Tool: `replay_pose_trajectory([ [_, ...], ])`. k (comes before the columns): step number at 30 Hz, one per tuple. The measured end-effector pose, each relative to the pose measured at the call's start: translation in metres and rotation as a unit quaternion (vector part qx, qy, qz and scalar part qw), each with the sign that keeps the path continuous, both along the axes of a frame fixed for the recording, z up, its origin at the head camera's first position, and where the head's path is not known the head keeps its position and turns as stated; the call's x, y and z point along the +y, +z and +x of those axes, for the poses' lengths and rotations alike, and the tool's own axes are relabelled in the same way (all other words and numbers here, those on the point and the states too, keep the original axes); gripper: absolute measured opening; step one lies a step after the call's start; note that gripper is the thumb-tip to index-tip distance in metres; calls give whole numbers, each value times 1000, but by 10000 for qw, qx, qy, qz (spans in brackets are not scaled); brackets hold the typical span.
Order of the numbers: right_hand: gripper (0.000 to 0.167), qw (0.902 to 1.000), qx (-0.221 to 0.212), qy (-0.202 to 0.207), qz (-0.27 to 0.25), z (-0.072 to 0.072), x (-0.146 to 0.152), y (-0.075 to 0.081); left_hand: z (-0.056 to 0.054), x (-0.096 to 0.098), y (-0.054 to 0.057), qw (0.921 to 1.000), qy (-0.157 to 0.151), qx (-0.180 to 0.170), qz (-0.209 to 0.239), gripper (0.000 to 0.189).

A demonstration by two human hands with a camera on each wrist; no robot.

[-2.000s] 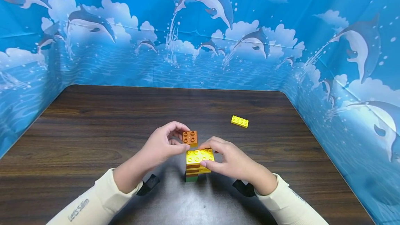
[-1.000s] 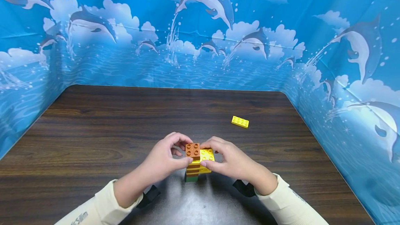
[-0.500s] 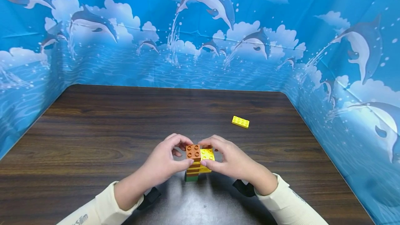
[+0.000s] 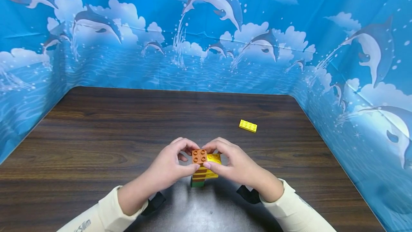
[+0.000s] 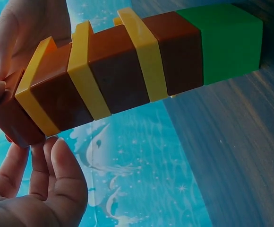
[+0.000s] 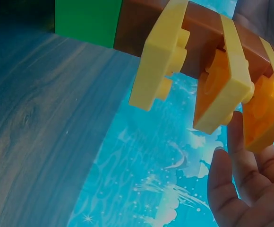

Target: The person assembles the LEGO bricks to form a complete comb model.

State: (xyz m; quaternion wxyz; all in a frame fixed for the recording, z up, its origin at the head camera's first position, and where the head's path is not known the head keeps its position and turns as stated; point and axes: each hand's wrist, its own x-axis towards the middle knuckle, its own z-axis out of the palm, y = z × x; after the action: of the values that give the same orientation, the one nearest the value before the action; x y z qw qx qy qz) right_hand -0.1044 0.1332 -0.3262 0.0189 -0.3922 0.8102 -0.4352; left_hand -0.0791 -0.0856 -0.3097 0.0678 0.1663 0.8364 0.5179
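Observation:
A tower of toy building bricks stands upright at the near middle of the table, with a green brick [image 4: 197, 184] at its foot. Above that, brown bricks [image 5: 120, 71] alternate with yellow plates [image 6: 224, 97] that jut out to the right. An orange-brown brick [image 4: 199, 156] with studs caps the tower, sitting at the left of the top yellow plate [image 4: 214, 158]. My left hand [image 4: 172, 160] pinches this top brick between thumb and index finger. From the other side, my right hand [image 4: 230, 160] holds it too, thumb in front and index finger behind; its exact contact is partly hidden.
A loose yellow plate [image 4: 248, 126] lies on the dark wooden table [image 4: 128, 117], beyond the tower and to its right. A blue dolphin-print curtain [image 4: 199, 60] borders the table at the back and sides.
My left hand has brought the orange-brown brick toward me and down onto the top yellow plate. My right hand has shifted slightly left, from the yellow plate to the brick.

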Motion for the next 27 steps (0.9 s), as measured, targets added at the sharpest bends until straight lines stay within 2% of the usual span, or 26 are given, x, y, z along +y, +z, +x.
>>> replay_pose_trajectory([
  [14,30,9999,-95,10,-63,0,0,0,-4,-2,-2,9999,-93,-138,46,30],
  [22,28,9999,-49,17,-109,0,0,-3,-6,-3,-7,9983,-192,-426,360,33],
  [27,28,9999,-81,-21,-108,0,0,-3,-8,-5,-12,9917,-404,-822,900,36],
])
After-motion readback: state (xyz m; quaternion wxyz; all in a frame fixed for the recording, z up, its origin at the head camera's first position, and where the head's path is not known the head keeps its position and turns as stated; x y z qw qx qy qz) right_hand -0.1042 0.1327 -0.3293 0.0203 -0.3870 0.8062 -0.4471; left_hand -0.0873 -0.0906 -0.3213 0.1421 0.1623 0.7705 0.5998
